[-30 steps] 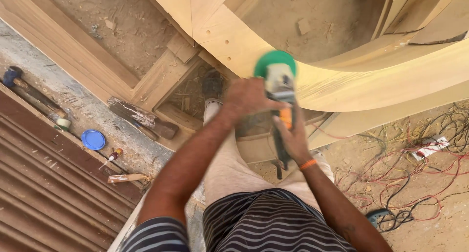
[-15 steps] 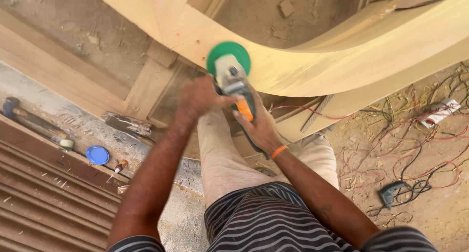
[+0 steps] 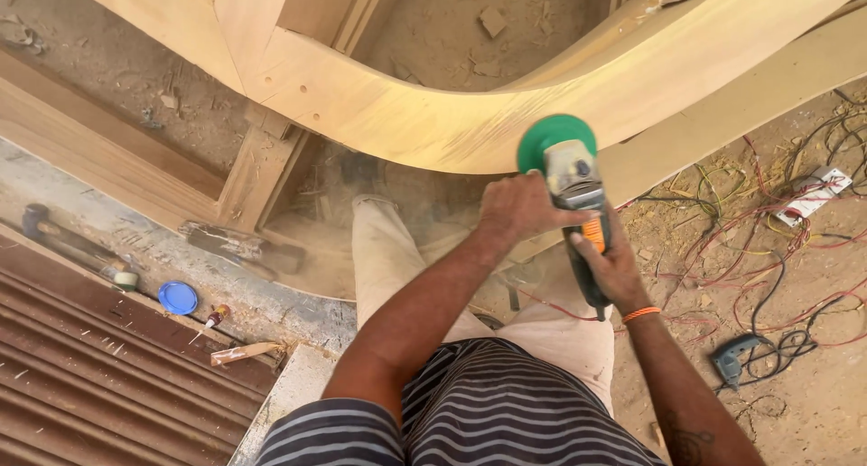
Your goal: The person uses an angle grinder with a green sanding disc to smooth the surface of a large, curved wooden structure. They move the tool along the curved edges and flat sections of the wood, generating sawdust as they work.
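A striped shirt (image 3: 506,412) and light trousers (image 3: 397,276) are seen nearest the camera, with both bare arms reaching away from them toward an angle grinder (image 3: 578,204), which is taken here as the landmark. The rear body of the grinder, black with an orange patch, is gripped by the right hand (image 3: 614,267), whose fingers (image 3: 587,249) are curled tight around it; an orange wristband (image 3: 641,314) is worn just behind that hand. The grinder's head is clasped from its left side by the left hand (image 3: 519,209), the fingers pressed together and wrapped over the casing.

Beyond the hands, the grinder's green sanding disc (image 3: 546,136) is held against the lower edge of a curved wooden frame (image 3: 433,114), which sweeps away from the grinder on both sides. Pale dust is seen hanging below the frame, left of the grinder.

To the right of the grinder, a tangle of red and black wires (image 3: 777,258) is spread over the sandy floor (image 3: 813,385), with a small blue power drill (image 3: 733,358) lying among them. Far left of the grinder, a blue round lid (image 3: 178,297), a small screwdriver (image 3: 209,321) and a hammer (image 3: 54,236) are laid beside a brown ribbed panel (image 3: 90,385).
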